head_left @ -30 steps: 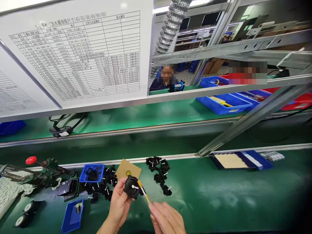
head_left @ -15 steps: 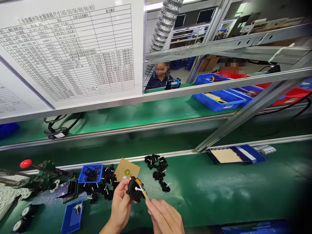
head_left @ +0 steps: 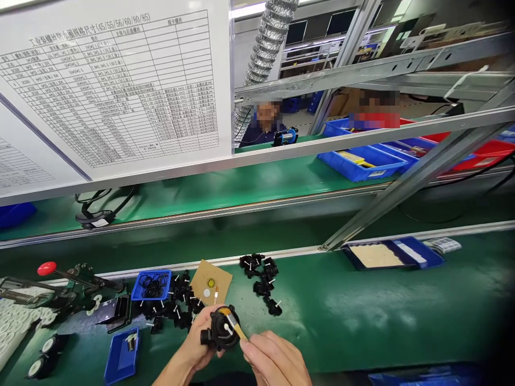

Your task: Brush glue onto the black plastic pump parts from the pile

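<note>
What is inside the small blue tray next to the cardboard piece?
The small blue tray holds a loose tangle of thin black rings. Whether anything lies beneath them cannot be seen, since the rings cover most of its floor.

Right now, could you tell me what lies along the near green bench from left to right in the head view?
Red-knobbed lever → blue tray of black rings → cardboard square → heap of black parts → flat blue tray.

1. Brightly and evenly lit from overhead; a ceiling light strip (head_left: pixel 249 9) blown out to white.
2. Soft sheen on the green desk (head_left: pixel 362 316), shadows faint.
3. Wide-angle bending at the edges, lower right corner darkened.
4. Sharp throughout, two distant faces blurred out.
</note>
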A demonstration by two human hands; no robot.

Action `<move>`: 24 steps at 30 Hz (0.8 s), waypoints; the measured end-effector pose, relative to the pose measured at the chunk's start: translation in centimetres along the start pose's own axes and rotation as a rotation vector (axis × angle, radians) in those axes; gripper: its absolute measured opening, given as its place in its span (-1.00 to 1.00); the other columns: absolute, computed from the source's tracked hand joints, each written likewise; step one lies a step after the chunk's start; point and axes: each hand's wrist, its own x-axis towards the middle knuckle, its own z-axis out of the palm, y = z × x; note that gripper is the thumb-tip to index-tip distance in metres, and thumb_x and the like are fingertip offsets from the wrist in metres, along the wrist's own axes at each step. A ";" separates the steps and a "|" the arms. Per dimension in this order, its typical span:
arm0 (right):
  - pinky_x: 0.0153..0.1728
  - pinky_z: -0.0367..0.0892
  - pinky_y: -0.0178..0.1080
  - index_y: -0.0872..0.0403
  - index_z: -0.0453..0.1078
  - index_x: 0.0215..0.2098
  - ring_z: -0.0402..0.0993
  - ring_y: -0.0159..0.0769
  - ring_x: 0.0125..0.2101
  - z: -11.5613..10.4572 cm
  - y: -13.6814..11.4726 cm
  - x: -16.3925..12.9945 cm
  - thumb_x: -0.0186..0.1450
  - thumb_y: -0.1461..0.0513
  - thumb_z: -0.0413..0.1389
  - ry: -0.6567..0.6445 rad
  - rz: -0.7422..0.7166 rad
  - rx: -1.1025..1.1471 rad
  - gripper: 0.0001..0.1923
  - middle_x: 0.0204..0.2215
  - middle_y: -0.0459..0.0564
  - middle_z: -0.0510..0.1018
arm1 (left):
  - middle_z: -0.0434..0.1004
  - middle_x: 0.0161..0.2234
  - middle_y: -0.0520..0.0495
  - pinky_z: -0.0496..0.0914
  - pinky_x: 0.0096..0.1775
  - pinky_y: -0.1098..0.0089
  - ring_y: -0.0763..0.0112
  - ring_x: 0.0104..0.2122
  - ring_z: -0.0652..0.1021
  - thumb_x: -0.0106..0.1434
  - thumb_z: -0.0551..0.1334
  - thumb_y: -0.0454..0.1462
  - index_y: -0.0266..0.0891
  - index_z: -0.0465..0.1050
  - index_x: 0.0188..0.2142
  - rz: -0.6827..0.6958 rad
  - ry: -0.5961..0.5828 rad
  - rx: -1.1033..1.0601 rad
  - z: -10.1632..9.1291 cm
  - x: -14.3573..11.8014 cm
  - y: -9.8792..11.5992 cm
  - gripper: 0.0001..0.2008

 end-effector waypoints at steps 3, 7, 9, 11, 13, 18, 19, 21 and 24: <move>-0.53 0.38 -0.26 0.20 0.44 0.00 0.45 -0.29 -0.45 -0.9 0.5 0.4 0.43 0.49 0.05 -0.108 0.013 0.117 -0.75 -0.38 0.07 0.60 | 0.38 -0.63 0.05 0.03 -0.65 0.49 0.59 -0.76 0.23 -0.04 0.60 0.10 -0.31 0.54 -0.33 -0.094 -0.117 0.026 0.5 -0.3 1.3 -0.43; -0.43 0.39 -0.24 0.19 0.41 0.07 0.42 -0.26 -0.37 -2.1 2.0 1.2 0.46 0.46 0.03 -0.262 0.010 0.279 -0.73 -0.32 0.07 0.57 | 0.29 -0.67 0.09 0.04 -0.60 0.48 0.63 -0.74 0.13 0.10 0.51 0.00 -0.27 0.43 -0.45 -0.272 -0.243 0.018 0.9 -0.8 3.1 -0.57; -0.43 0.36 -0.24 0.15 0.42 0.04 0.40 -0.27 -0.37 -2.6 2.8 2.0 0.49 0.44 -0.02 -0.367 -0.023 0.297 -0.74 -0.30 0.05 0.57 | 0.22 -0.70 0.13 0.01 -0.60 0.48 0.65 -0.76 0.07 0.08 0.47 -0.03 -0.25 0.39 -0.48 -0.417 -0.291 -0.004 0.7 -0.9 3.6 -0.61; -0.41 0.35 -0.25 0.13 0.43 0.03 0.39 -0.28 -0.36 -2.9 3.6 3.0 0.51 0.43 -0.07 -0.461 -0.038 0.323 -0.71 -0.29 0.03 0.56 | 0.15 -0.72 0.16 -0.05 -0.62 0.50 0.66 -0.77 0.03 0.06 0.44 -0.09 -0.24 0.33 -0.53 -0.560 -0.329 -0.035 0.4 -0.7 3.7 -0.64; -0.36 0.37 -0.26 0.11 0.44 0.03 0.41 -0.29 -0.33 -3.0 4.3 4.0 0.55 0.41 -0.08 -0.524 -0.026 0.367 -0.72 -0.29 0.01 0.55 | 0.08 -0.72 0.20 -0.13 -0.63 0.53 0.69 -0.77 -0.04 0.09 0.41 -0.15 -0.24 0.28 -0.56 -0.649 -0.333 -0.058 0.1 -0.5 3.5 -0.65; -0.28 0.40 -0.28 0.05 0.48 -0.01 0.44 -0.30 -0.29 -2.3 5.1 5.4 0.58 0.32 -0.01 -0.645 -0.016 0.449 -0.78 -0.30 -0.02 0.55 | 0.01 -0.72 0.23 -0.19 -0.64 0.57 0.70 -0.77 -0.13 0.22 0.34 -0.23 -0.23 0.22 -0.58 -0.698 -0.244 -0.103 -0.4 0.0 2.6 -0.64; -0.26 0.41 -0.27 0.05 0.49 -0.02 0.46 -0.30 -0.28 -2.1 5.1 5.4 0.58 0.32 -0.01 -0.668 -0.018 0.461 -0.77 -0.29 -0.02 0.57 | -0.01 -0.73 0.23 -0.18 -0.65 0.57 0.69 -0.77 -0.13 0.24 0.33 -0.23 -0.23 0.22 -0.58 -0.703 -0.230 -0.112 -0.5 0.0 2.3 -0.64; -0.22 0.43 -0.26 0.04 0.50 -0.03 0.49 -0.29 -0.26 -1.7 5.2 5.5 0.57 0.32 -0.01 -0.706 -0.028 0.490 -0.77 -0.28 -0.02 0.59 | -0.03 -0.74 0.23 -0.17 -0.66 0.58 0.68 -0.77 -0.13 0.26 0.30 -0.23 -0.23 0.21 -0.60 -0.722 -0.201 -0.123 -0.7 0.0 1.8 -0.62; -0.17 0.43 -0.25 0.03 0.51 -0.05 0.52 -0.29 -0.23 -1.2 5.5 5.8 0.55 0.34 0.01 -0.757 -0.043 0.557 -0.77 -0.27 -0.05 0.61 | -0.06 -0.77 0.22 -0.15 -0.68 0.59 0.69 -0.79 -0.12 0.31 0.25 -0.24 -0.21 0.15 -0.63 -0.778 -0.151 -0.118 -0.8 0.0 1.1 -0.58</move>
